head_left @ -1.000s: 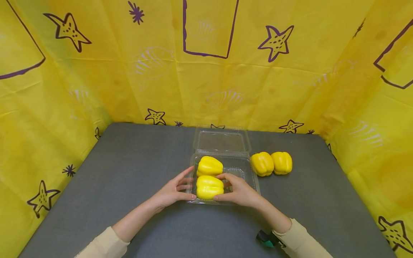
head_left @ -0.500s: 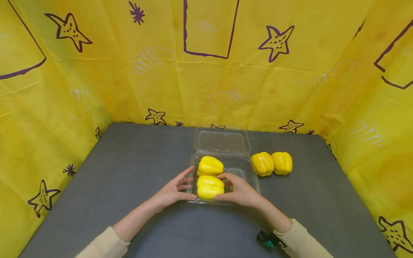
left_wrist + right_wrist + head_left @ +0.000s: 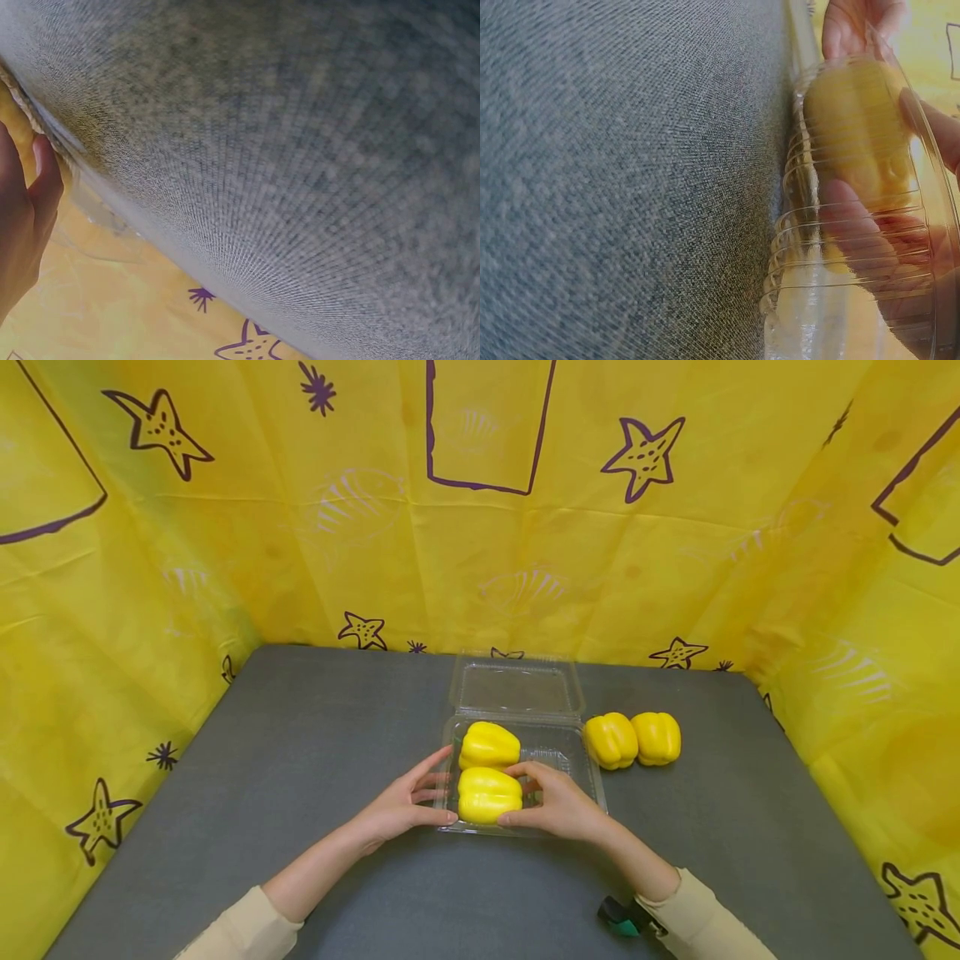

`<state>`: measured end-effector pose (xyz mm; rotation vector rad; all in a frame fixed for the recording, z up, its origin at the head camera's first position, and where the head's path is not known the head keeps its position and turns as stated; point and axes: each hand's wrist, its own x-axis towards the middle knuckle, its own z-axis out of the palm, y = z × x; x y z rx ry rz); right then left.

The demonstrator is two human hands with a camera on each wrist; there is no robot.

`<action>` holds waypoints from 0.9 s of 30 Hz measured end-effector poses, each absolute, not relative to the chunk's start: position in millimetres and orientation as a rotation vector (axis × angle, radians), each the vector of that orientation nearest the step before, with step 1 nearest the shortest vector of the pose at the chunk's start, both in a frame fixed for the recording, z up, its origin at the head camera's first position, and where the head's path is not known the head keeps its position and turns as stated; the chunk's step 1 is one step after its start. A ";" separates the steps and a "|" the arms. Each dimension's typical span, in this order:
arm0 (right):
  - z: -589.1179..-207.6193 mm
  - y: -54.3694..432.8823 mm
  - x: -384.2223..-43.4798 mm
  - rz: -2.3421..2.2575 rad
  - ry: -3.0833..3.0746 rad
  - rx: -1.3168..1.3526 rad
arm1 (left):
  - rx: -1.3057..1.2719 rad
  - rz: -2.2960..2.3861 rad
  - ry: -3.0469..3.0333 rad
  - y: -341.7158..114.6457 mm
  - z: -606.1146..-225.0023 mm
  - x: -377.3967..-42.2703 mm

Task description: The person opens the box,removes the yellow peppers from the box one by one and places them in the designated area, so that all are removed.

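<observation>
A clear plastic clamshell container (image 3: 558,747) stands with its lid folded back, two yellow bell peppers along its left side. My right hand (image 3: 558,802) reaches into it and holds the nearer bell pepper (image 3: 489,796) at its right end, thumb in front and fingers behind. In the right wrist view, that hand's fingers (image 3: 851,225) show through the clear wall. The farther bell pepper (image 3: 489,745) lies just behind. My left hand (image 3: 405,797) spreads along the container's left edge, thumb at the front corner and fingers fairly straight against the side.
Two more yellow bell peppers, a left one (image 3: 611,741) and a right one (image 3: 656,739), lie side by side right of the container. The grey table (image 3: 337,710) meets a yellow patterned cloth (image 3: 480,543) at the back and sides. A dark strap (image 3: 626,917) hangs at my right wrist.
</observation>
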<state>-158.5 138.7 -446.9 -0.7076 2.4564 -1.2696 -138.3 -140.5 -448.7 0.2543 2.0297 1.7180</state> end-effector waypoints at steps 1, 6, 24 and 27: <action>-446.8 138.6 -158.3 -1.272 2.460 -0.708 | 0.256 1.719 2.029 -140.6 -448.8 -138.3; -446.0 138.4 -157.5 -1.290 2.479 -0.714 | 0.260 1.729 2.019 -140.6 -449.2 -138.4; -446.2 138.6 -157.4 -1.332 2.536 -0.707 | 0.265 1.717 2.038 -140.9 -449.0 -138.6; -446.6 139.3 -157.4 -1.324 2.548 -0.694 | 0.264 1.715 2.041 -141.0 -449.0 -138.5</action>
